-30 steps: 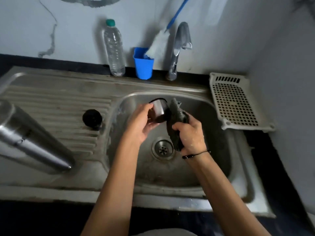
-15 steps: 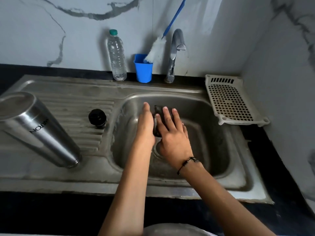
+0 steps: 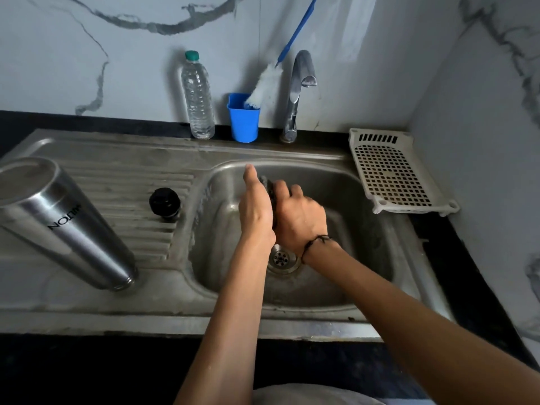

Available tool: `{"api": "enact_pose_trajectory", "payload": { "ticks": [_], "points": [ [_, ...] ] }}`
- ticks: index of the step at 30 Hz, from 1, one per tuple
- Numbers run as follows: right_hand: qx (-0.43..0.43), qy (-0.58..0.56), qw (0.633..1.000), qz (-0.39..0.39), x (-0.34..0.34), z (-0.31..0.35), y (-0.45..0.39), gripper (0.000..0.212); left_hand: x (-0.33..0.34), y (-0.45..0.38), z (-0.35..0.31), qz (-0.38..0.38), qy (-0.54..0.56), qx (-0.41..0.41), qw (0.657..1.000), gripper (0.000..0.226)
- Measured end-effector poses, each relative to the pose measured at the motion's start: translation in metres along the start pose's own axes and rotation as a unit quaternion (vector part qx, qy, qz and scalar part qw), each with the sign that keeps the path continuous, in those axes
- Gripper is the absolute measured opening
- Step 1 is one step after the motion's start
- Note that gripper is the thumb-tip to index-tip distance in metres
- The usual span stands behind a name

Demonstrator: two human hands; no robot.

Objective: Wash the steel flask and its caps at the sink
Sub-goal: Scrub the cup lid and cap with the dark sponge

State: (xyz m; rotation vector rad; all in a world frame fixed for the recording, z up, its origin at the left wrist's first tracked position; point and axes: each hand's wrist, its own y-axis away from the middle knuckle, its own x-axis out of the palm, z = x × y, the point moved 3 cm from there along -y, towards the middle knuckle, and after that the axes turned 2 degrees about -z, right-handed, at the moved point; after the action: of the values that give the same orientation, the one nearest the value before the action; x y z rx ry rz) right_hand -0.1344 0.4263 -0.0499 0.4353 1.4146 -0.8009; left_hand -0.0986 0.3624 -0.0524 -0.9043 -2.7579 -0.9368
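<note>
The steel flask stands upside down on the drainboard at the left, black lettering on its side. Its black inner cap sits on the drainboard ridges beside the basin. Over the sink basin my left hand and right hand are pressed together. My right hand grips a dark scrubber, of which only the top edge shows between the hands. The steel cup cap is hidden inside my left hand's grip. The drain lies just below my wrists.
A tap rises behind the basin, with no water visible. A blue cup holding a bottle brush and a plastic water bottle stand along the back ledge. A white perforated tray lies to the basin's right.
My hands have closed together around the steel cap and scrubber, so the cap went out of sight. My right fingers, spread half a second ago, now curl over the scrubber.
</note>
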Motion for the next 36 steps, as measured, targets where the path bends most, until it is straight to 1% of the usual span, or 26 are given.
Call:
{"api": "enact_pose_trajectory", "payload": {
  "ticks": [3,5,6,7,9,10,11,12,13,14,15,16,17,19,21,22,24,26,28,29,30,31,32,33,34,36],
  "points": [
    [0.045,-0.079,0.995,0.048,-0.006,-0.010,-0.012,0.060,0.002,-0.006,0.003,0.021,-0.013,0.000,1.000,0.068],
    [0.081,-0.142,0.980,0.112,-0.008,-0.018,-0.021,0.066,0.002,-0.011,0.004,0.045,-0.024,0.010,0.999,0.067],
    [0.100,-0.202,0.962,0.152,-0.009,-0.022,-0.026,0.067,0.002,-0.012,0.004,0.051,-0.032,0.025,0.998,0.068],
    [0.123,-0.283,0.931,0.197,-0.012,-0.027,-0.029,0.063,0.002,-0.014,0.003,0.058,-0.032,0.046,0.997,0.068],
    [0.144,-0.429,0.849,0.272,-0.019,-0.033,-0.032,0.041,0.002,-0.013,0.000,0.087,-0.022,0.080,0.993,0.063],
    [0.141,-0.459,0.827,0.291,-0.022,-0.035,-0.032,0.034,0.001,-0.013,-0.001,0.098,-0.021,0.084,0.991,0.062],
    [0.134,-0.458,0.827,0.298,-0.024,-0.035,-0.033,0.035,-0.002,-0.014,-0.001,0.106,-0.022,0.082,0.991,0.062],
    [0.118,-0.427,0.848,0.291,-0.024,-0.034,-0.034,0.042,-0.004,-0.017,-0.002,0.114,-0.034,0.076,0.990,0.064],
    [0.093,-0.352,0.892,0.269,-0.024,-0.032,-0.036,0.051,-0.005,-0.018,-0.004,0.117,-0.053,0.071,0.989,0.069],
    [0.062,-0.247,0.938,0.235,-0.023,-0.029,-0.038,0.058,-0.006,-0.019,-0.005,0.120,-0.071,0.063,0.988,0.076],
    [0.028,-0.126,0.973,0.189,-0.022,-0.024,-0.037,0.062,-0.007,-0.020,-0.007,0.119,-0.088,0.050,0.988,0.083],
    [-0.007,-0.023,0.990,0.142,-0.020,-0.017,-0.033,0.065,-0.008,-0.020,-0.008,0.108,-0.097,0.041,0.989,0.086],
    [-0.039,0.044,0.994,0.097,-0.017,-0.009,-0.028,0.065,-0.009,-0.016,-0.012,0.083,-0.097,0.041,0.991,0.084],
    [-0.096,0.108,0.989,0.017,-0.007,0.006,-0.016,0.066,-0.011,-0.010,-0.019,0.041,-0.079,0.051,0.995,0.073],
    [-0.119,0.124,0.984,-0.041,0.001,0.015,-0.009,0.066,-0.012,-0.006,-0.021,0.052,-0.065,0.044,0.996,0.066],
    [-0.114,0.117,0.985,-0.051,0.002,0.017,-0.009,0.066,-0.013,-0.005,-0.021,0.059,-0.067,0.047,0.995,0.062],
    [-0.096,0.085,0.991,-0.022,-0.002,0.017,-0.017,0.068,-0.014,-0.001,-0.023,0.051,-0.081,0.056,0.994,0.055],
    [-0.070,0.036,0.997,0.023,-0.011,0.013,-0.028,0.072,-0.014,-0.005,-0.024,0.059,-0.080,0.059,0.993,0.067],
    [-0.029,-0.059,0.995,0.076,-0.020,0.007,-0.037,0.074,-0.015,-0.008,-0.027,0.075,-0.081,0.062,0.992,0.078],
    [0.001,-0.149,0.982,0.118,-0.023,0.003,-0.041,0.073,-0.015,-0.009,-0.028,0.089,-0.084,0.064,0.990,0.084],
    [0.030,-0.262,0.950,0.168,-0.025,0.000,-0.041,0.067,-0.015,-0.010,-0.029,0.104,-0.085,0.070,0.988,0.087],
    [0.057,-0.370,0.902,0.214,-0.025,-0.004,-0.040,0.058,-0.014,-0.012,-0.028,0.117,-0.079,0.077,0.987,0.088],
    [0.077,-0.438,0.862,0.245,-0.024,-0.008,-0.039,0.049,-0.014,-0.012,-0.027,0.127,-0.069,0.081,0.986,0.088],
    [0.094,-0.468,0.838,0.265,-0.023,-0.014,-0.039,0.040,-0.014,-0.012,-0.024,0.131,-0.061,0.086,0.986,0.086],
    [0.111,-0.483,0.822,0.281,-0.022,-0.020,-0.038,0.033,-0.013,-0.011,-0.020,0.134,-0.047,0.086,0.986,0.084],
    [0.130,-0.493,0.804,0.307,-0.020,-0.027,-0.035,0.024,-0.013,-0.014,-0.010,0.145,-0.023,0.080,0.986,0.083]
  ]
}}
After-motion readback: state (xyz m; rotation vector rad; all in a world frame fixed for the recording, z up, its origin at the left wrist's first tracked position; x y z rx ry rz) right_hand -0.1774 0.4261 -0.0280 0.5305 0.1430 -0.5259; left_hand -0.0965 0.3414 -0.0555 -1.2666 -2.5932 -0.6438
